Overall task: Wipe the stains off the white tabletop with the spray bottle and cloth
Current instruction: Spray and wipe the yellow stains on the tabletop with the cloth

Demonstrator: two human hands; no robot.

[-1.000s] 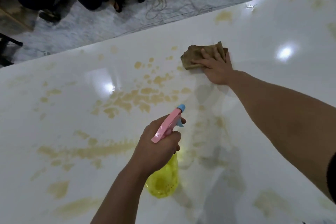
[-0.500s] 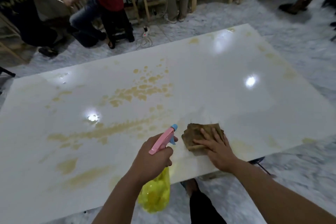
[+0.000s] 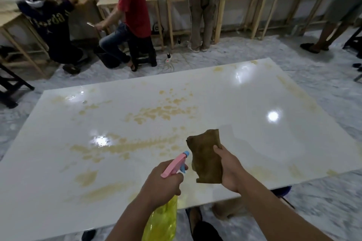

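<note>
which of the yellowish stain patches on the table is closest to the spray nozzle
The long yellowish streak across the white tabletop, just left of the pink-and-blue spray bottle nozzle; the blotchy cluster lies farther back.

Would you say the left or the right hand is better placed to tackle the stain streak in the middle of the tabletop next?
Probably the left hand: it holds the spray bottle, nozzle aimed at the stain streak. The right hand holds the cloth lifted off the tabletop.
</note>
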